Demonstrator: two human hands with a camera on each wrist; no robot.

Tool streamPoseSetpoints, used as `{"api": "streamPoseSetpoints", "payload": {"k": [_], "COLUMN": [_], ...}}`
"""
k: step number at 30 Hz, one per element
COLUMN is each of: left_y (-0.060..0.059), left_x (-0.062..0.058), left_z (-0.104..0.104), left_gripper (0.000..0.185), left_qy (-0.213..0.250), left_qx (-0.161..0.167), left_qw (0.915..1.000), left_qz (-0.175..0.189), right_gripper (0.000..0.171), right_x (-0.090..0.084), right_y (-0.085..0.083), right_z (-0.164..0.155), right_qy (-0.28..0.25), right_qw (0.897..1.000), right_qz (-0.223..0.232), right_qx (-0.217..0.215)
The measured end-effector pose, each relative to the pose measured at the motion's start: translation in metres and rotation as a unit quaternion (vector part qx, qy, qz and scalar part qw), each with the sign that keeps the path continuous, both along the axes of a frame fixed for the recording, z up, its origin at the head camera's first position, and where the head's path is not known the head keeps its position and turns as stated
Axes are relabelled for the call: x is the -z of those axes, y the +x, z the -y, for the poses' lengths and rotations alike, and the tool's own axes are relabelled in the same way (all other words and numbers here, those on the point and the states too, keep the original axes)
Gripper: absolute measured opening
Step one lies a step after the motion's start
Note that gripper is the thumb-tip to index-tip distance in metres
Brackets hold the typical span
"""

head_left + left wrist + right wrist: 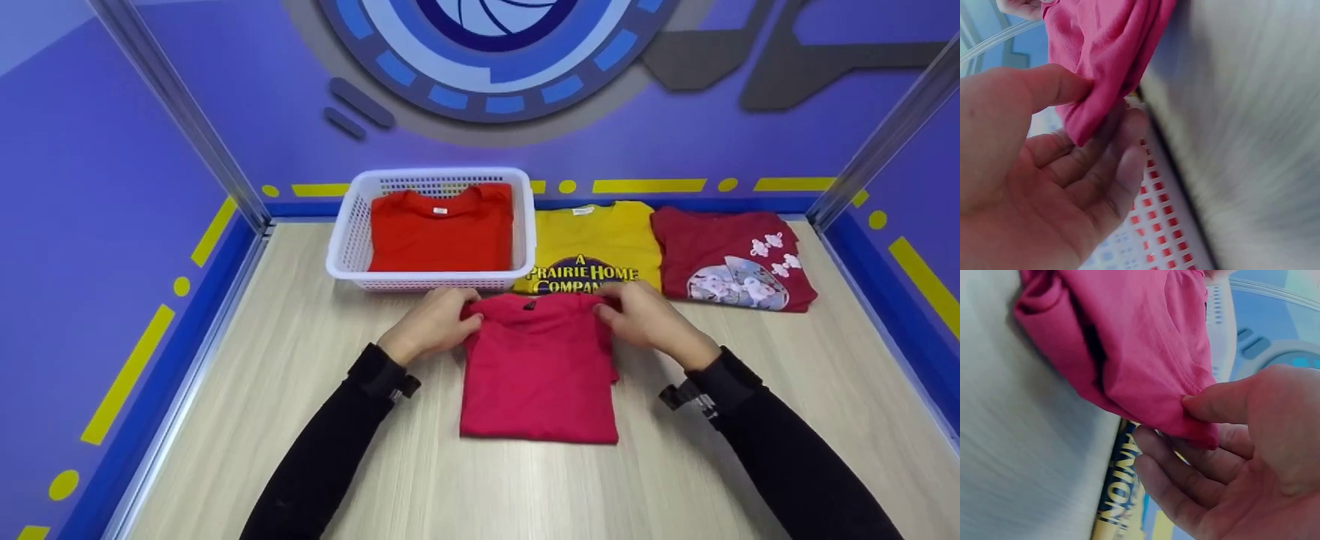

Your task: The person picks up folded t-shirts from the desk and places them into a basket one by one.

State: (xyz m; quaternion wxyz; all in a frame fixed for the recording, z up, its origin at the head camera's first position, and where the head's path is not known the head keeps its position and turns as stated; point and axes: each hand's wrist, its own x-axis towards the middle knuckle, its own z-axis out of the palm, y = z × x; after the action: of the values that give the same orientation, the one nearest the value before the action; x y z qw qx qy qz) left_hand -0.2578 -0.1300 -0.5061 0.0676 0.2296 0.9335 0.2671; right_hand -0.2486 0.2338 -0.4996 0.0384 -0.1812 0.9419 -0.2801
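A folded pink-red T-shirt (538,375) lies on the table in front of the person, its collar toward the back. The left hand (435,324) pinches its upper left corner; in the left wrist view the thumb presses the pink cloth (1100,73) against the fingers. At the upper right corner, the right hand (646,319) pinches the same shirt, and the right wrist view shows its thumb on top of the fabric (1140,365) with the fingers beneath. Both top corners look slightly raised off the table.
Behind the left hand stands a white plastic basket (341,244) holding a folded orange-red T-shirt (442,240). Right of it lie a folded yellow T-shirt (600,236) with printed lettering and a folded dark red T-shirt (731,259). Blue-purple panels (247,127) enclose the wooden table (300,337).
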Motion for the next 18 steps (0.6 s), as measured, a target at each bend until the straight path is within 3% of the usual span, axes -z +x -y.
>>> {"api": "streamPoseSetpoints", "payload": {"k": [6, 12, 18], "left_y": [0.002, 0.002, 0.0], "left_x": [-0.022, -0.039, -0.051], "left_z": [0.008, 0.017, 0.035], "left_gripper": [0.025, 0.024, 0.024], "left_qy": [0.034, 0.066, 0.119], "left_qx": [0.022, 0.008, -0.004], "left_qw": [0.9983, 0.9953, 0.9875], "left_qz": [-0.042, -0.069, -0.103], "right_gripper": [0.024, 0.023, 0.017], "right_x": [-0.024, -0.045, -0.057], "right_y": [0.006, 0.01, 0.008], "right_z": [0.0, 0.005, 0.02], "right_qy": [-0.025, -0.055, -0.087], "right_qw": [0.999, 0.996, 0.986], "right_qz": [-0.035, -0.074, -0.142], "right_qx": [0.003, 0.009, -0.01]}}
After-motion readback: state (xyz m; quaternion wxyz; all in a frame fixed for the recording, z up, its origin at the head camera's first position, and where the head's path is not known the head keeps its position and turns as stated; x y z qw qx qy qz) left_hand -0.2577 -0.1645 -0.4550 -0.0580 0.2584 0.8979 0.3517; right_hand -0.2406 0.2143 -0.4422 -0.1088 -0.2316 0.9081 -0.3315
